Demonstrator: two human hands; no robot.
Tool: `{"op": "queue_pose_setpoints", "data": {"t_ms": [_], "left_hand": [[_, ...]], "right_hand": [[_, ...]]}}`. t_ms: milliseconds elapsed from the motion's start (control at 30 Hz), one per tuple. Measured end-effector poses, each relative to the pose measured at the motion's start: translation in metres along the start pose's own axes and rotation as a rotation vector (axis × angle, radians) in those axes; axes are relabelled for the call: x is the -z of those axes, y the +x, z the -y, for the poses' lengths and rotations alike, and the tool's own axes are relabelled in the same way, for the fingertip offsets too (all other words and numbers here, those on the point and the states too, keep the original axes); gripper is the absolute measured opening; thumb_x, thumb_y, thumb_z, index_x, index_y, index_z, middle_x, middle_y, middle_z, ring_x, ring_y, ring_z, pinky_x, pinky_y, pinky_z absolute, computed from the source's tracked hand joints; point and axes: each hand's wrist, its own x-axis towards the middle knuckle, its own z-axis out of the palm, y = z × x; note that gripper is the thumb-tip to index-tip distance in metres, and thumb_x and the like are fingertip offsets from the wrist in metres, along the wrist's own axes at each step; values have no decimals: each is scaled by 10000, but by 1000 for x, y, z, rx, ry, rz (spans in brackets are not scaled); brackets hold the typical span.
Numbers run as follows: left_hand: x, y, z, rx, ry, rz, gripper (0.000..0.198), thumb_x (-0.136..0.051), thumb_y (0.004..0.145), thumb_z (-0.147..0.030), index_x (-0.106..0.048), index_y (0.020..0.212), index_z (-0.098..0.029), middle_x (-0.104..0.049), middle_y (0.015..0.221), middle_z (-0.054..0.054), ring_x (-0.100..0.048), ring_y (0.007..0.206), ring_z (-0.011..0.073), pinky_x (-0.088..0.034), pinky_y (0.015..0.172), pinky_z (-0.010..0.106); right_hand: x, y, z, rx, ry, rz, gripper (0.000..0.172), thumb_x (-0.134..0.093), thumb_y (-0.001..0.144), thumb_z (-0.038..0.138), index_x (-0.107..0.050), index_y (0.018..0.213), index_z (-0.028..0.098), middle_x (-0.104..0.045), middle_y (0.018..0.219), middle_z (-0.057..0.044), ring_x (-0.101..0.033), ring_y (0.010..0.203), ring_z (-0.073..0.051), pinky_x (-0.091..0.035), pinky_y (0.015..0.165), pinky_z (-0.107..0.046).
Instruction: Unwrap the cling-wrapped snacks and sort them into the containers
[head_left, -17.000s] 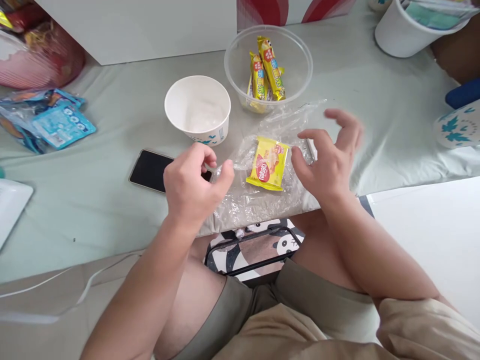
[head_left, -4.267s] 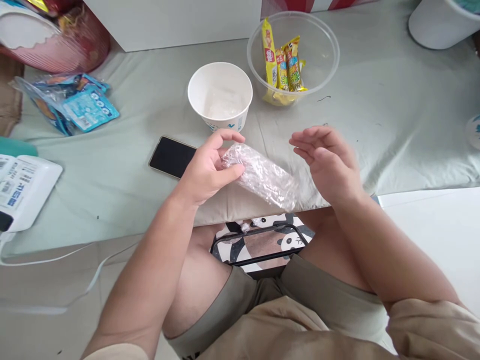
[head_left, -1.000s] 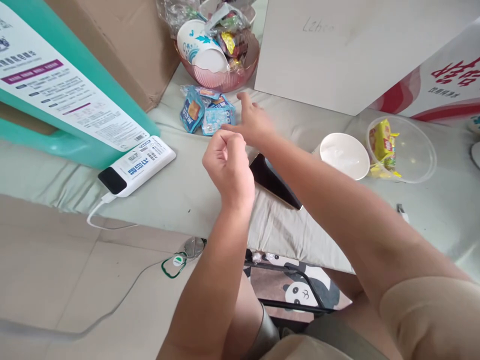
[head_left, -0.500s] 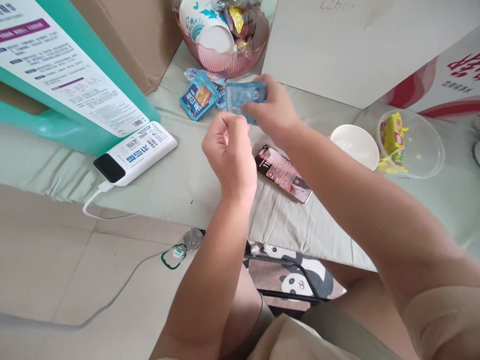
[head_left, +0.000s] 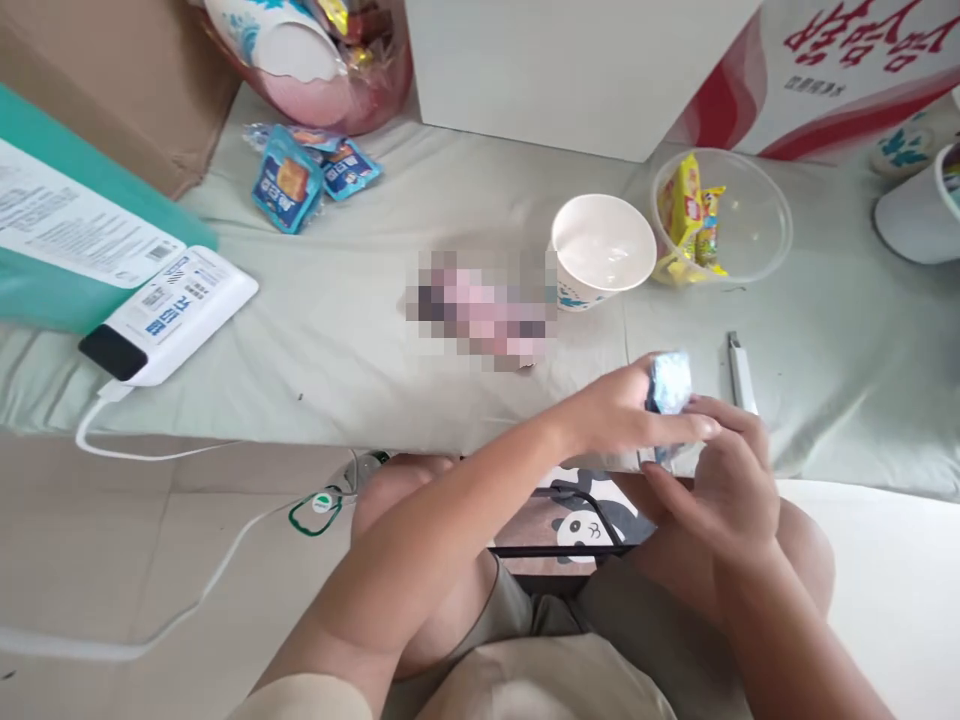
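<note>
A blue snack packet [head_left: 670,382] is held above the table's front edge between both my hands. My left hand [head_left: 626,408] is closed on it from the left, its thumb laid across the front. From the right, my right hand [head_left: 731,485] pinches its lower part with bent fingers. Part of the packet is hidden behind the fingers. Nearby, to the right, a slim grey-white utility knife [head_left: 740,370] lies on the cloth. A white paper cup [head_left: 602,250] stands beyond the hands. More blue snack packets [head_left: 287,185] lie at the back left.
A clear plastic bowl [head_left: 772,225] holds yellow wrappers. A pixelated phone [head_left: 484,318] lies mid-table. On the left are a white power bank [head_left: 187,310] with a cable and a green jug [head_left: 45,275]. A pink bowl [head_left: 322,100] and white box [head_left: 540,75] stand behind.
The packet has come away from the other packets, towards me and right. My left hand, a fist before, now grips it along with my right hand. The view has shifted right.
</note>
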Motion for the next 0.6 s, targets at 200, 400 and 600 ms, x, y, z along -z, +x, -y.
{"op": "queue_pose_setpoints", "data": {"t_ms": [200, 400, 600], "left_hand": [[12, 26, 4, -64, 163, -190, 442, -684, 798, -205, -569, 1225, -209, -664, 1051, 41, -626, 935, 197, -518, 881, 354], [20, 29, 16, -137, 365, -359, 452, -670, 792, -225, -515, 1216, -245, -664, 1131, 33, -653, 975, 207, -510, 865, 336], [27, 31, 28, -224, 383, -432, 504, -625, 817, -146, -497, 1291, -265, -651, 1213, 43, -650, 1054, 208, -514, 945, 352]], "right_hand": [[29, 25, -54, -618, -271, -53, 223, -695, 761, 361, -655, 969, 295, -719, 1058, -173, -724, 990, -352, -568, 841, -547], [17, 35, -89, -857, -314, 208, 163, -695, 768, 295, -674, 928, 316, -748, 1009, -152, -709, 874, -320, -509, 883, -536], [4, 28, -51, -813, 556, 66, 196, -625, 886, 433, -601, 998, 274, -663, 740, 0, -586, 515, -147, -457, 507, -313]]}}
